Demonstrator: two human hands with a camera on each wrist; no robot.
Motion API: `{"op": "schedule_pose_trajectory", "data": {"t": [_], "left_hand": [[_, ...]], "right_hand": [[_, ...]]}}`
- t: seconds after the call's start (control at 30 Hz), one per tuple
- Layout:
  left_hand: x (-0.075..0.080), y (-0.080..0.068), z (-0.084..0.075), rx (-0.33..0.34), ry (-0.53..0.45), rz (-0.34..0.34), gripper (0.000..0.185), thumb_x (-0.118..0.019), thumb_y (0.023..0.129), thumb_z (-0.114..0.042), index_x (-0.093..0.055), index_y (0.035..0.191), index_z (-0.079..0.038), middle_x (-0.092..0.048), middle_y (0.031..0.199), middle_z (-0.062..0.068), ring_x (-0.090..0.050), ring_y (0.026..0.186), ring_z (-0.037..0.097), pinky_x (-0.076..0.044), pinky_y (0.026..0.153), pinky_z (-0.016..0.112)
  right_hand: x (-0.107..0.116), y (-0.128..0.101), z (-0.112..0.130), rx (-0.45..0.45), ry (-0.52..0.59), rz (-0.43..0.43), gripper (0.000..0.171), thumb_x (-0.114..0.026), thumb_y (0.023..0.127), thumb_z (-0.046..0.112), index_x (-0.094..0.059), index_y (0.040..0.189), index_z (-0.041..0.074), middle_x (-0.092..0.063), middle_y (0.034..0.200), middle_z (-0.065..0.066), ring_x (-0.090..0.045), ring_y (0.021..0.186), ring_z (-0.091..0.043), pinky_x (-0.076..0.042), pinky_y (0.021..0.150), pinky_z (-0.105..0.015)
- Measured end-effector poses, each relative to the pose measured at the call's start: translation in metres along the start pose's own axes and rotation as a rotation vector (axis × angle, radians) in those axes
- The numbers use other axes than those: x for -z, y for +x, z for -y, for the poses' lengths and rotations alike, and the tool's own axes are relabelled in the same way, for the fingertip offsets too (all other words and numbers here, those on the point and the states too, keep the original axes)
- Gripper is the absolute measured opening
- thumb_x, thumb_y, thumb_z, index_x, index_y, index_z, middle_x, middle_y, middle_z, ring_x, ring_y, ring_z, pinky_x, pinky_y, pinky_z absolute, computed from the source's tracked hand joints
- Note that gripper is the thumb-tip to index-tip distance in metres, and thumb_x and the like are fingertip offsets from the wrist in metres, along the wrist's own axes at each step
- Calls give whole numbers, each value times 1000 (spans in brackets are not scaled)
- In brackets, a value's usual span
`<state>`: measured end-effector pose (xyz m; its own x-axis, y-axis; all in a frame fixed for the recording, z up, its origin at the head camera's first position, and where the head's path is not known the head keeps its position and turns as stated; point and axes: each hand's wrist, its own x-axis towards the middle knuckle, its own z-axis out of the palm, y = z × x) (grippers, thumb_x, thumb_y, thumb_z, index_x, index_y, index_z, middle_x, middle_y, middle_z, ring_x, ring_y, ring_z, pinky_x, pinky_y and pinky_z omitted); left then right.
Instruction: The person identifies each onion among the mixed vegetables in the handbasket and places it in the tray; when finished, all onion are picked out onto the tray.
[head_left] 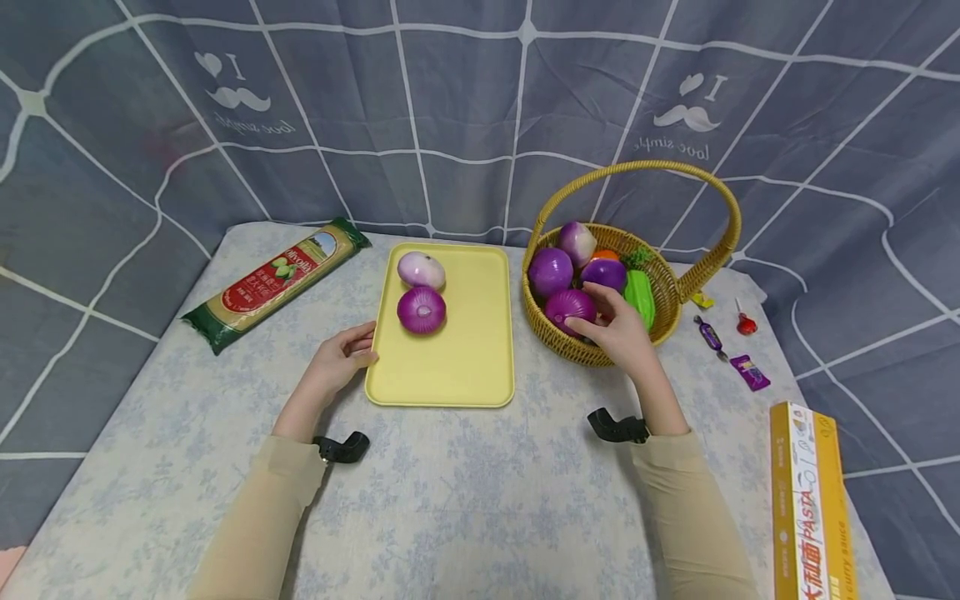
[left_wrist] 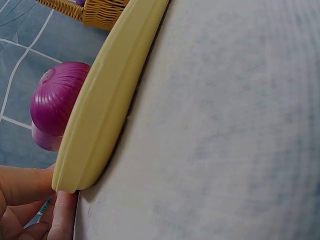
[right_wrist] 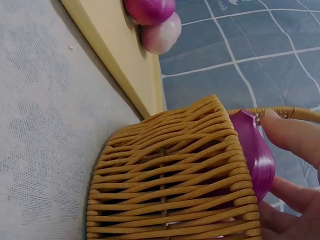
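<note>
My right hand (head_left: 621, 330) grips a purple onion (head_left: 570, 310) at the near left of the wicker basket (head_left: 551, 333), thumb on one side and fingers on the other. In the right wrist view that onion (right_wrist: 254, 155) shows above the basket's rim. My left hand (head_left: 341, 362) pinches the left edge of the yellow tray (head_left: 465, 367) between thumb and fingers. On the tray's upper left, a purple onion (head_left: 422, 311) lies against a paler purple-and-white onion (head_left: 422, 271).
Also in the basket are a purple-white onion (head_left: 577, 243), an eggplant (head_left: 604, 273) and a green vegetable (head_left: 640, 298). A pasta packet (head_left: 277, 283) lies at left. Candies (head_left: 750, 372) and a yellow pasta box (head_left: 810, 500) are at right. The basket handle (head_left: 637, 167) arches overhead.
</note>
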<state>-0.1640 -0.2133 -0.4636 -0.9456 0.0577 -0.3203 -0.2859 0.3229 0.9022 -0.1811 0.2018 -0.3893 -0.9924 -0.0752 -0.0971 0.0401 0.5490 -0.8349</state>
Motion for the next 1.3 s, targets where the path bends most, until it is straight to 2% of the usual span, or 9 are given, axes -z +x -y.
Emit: {"op": "schedule_pose_trajectory", "data": {"t": [0.17, 0.33, 0.67, 0.87, 1.1, 1.3], "left_hand": [[0, 0, 0, -2, 4, 7, 60, -55, 98, 0, -33, 153, -6, -47, 145, 21, -47, 133, 31, -49, 97, 17], [-1, 0, -1, 3, 7, 12, 60, -55, 98, -1, -33, 154, -7, -47, 146, 21, -47, 133, 30, -49, 101, 22], [2, 1, -3, -1, 0, 21, 60, -55, 98, 0, -33, 154, -6, -48, 145, 21, -48, 132, 31, -49, 94, 14], [1, -1, -2, -4, -1, 19, 60, -55, 98, 0, -33, 154, -5, -47, 145, 22, -48, 132, 31, -49, 94, 13], [1, -1, -1, 1, 0, 19, 60, -55, 98, 0, -33, 153, -4, -47, 145, 22, -48, 132, 31, -49, 93, 13], [2, -1, -2, 4, -6, 18, 60, -56, 97, -1, -33, 153, -5, -48, 145, 21, -47, 133, 30, -48, 89, 9]], "right_hand": [[0, 1, -1, -39, -33, 41, 80, -74, 89, 34, -34, 153, 10, -41, 153, -18, -41, 137, -37, -36, 113, -53], [-1, 2, -2, -61, -49, 44, 80, -74, 89, 35, -33, 154, 11, -39, 154, -18, -40, 138, -38, -37, 113, -54], [-2, 3, -3, -63, -58, 18, 77, -75, 88, 35, -37, 152, 13, -43, 151, -16, -47, 132, -38, -43, 107, -53], [1, 1, -1, -59, -17, 10, 78, -76, 87, 37, -38, 151, 13, -42, 152, -15, -45, 135, -38, -42, 110, -51], [6, -9, 10, -66, 16, -46, 77, -76, 86, 38, -40, 150, 16, -45, 148, -16, -43, 137, -34, -38, 114, -48], [-2, -19, 24, -23, 137, -35, 73, -78, 85, 31, -44, 148, 16, -49, 145, -14, -47, 134, -29, -42, 112, -45]]}}
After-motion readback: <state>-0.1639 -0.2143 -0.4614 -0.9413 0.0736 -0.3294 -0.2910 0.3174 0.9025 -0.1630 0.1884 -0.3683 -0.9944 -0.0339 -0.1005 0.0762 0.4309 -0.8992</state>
